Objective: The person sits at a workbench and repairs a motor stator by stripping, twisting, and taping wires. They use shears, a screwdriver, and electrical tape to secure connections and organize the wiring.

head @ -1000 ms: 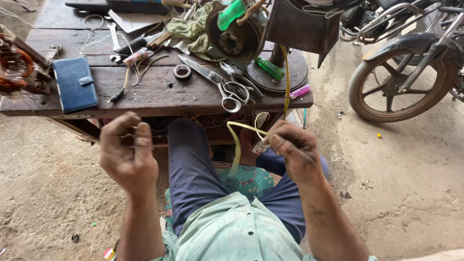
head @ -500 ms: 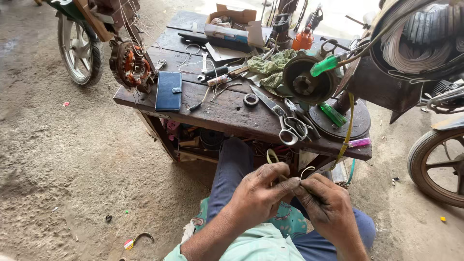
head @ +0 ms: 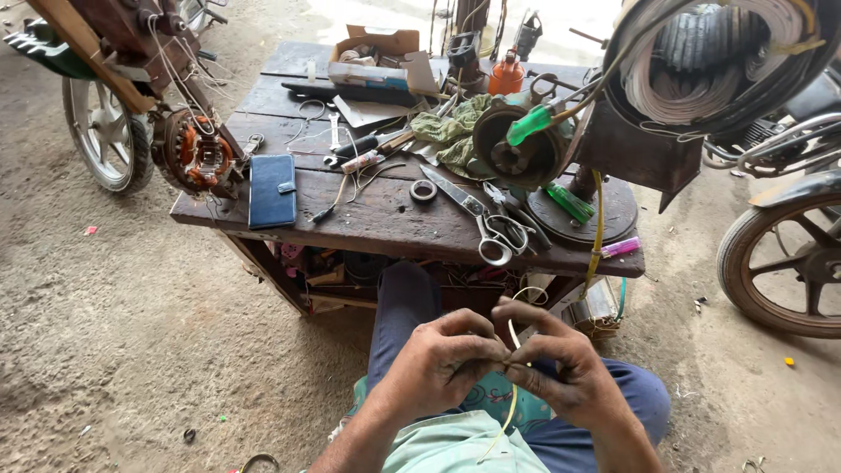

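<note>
My left hand [head: 442, 361] and my right hand [head: 565, 366] meet over my lap, fingertips pinched together on a thin yellow sleeve or wire [head: 511, 337]. The yellow strand hangs down between the hands toward my shirt. Another length of yellow tubing [head: 597, 229] drops from the workbench edge toward my hands. I sit low with my knees under a dark wooden workbench [head: 385, 219]. Large scissors [head: 480, 217] lie on the bench just ahead of my hands.
On the bench: a blue wallet case [head: 272, 190], a tape roll [head: 424, 190], a green cloth [head: 451, 131], a cardboard box [head: 377, 48], a coil-winding machine [head: 701, 66]. A motor stator [head: 197, 158] hangs at the left. Motorcycle wheels stand left [head: 103, 140] and right [head: 788, 263].
My hands came together from apart and now pinch the yellow strand between them. The view has shifted, showing more of the bench and the left wheel.
</note>
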{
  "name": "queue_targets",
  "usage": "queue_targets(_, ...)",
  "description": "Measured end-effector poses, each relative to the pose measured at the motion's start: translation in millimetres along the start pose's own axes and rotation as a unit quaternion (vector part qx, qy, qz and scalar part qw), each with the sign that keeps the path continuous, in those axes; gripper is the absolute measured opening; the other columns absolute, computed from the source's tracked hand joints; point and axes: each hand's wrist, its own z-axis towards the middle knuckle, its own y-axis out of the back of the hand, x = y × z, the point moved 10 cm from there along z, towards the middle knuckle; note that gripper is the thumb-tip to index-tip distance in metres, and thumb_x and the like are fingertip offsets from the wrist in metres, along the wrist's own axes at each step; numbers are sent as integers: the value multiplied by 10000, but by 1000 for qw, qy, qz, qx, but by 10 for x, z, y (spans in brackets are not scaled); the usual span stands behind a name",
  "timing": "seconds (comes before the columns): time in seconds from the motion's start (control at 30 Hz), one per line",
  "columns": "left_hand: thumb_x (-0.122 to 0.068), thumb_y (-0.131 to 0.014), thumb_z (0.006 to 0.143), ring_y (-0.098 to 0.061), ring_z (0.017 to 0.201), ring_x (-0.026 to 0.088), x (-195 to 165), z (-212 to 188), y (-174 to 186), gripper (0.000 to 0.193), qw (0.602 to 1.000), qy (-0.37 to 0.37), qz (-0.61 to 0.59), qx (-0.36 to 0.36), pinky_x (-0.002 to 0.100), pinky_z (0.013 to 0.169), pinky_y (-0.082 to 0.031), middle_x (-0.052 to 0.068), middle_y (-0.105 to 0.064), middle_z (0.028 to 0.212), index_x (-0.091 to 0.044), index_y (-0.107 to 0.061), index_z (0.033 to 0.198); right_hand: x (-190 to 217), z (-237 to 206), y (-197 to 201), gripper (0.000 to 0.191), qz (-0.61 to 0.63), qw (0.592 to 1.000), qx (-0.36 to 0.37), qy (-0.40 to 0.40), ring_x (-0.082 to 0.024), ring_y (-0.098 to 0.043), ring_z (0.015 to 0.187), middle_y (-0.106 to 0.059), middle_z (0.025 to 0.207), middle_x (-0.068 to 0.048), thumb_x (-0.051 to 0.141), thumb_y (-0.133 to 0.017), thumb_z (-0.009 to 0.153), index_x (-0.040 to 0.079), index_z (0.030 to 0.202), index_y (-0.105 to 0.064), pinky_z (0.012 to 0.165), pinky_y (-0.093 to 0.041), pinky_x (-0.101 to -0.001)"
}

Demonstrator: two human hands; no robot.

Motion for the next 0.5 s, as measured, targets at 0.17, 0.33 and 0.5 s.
queue_targets(0.17,4,-818,858,-778,960,192,-70,6,-59,210,997,-7,-31,64,301,830,-650,54,-737,1050,-90,-760,1037,-68,-22,-59,143,62,996,47,-42,-224,-734,999,-717,1189,-131,107,-838,856,27,929,-745,839,-605,-347)
queue_targets(0.33,30,-779,871,-778,1000,188,-32,48,-41,216,997,10,-65,49,294,857,-661,89,-757,1109,-57,-770,1069,27,-43,36,166,-34,998,-42,-18,-162,-735,875,-731,1097,-106,49,-834,802,35,932,-733,762,-593,-289)
queue_targets(0.5,17,-778,882,-728,1040,164,218,75,-120,254,954,84,-287,-8,295,901,-631,125,-721,1160,11,-724,1129,268,-86,160,172,-113,982,-150,12,-159,-748,885,-725,1093,-102,9,-828,828,44,938,-700,756,-606,-267)
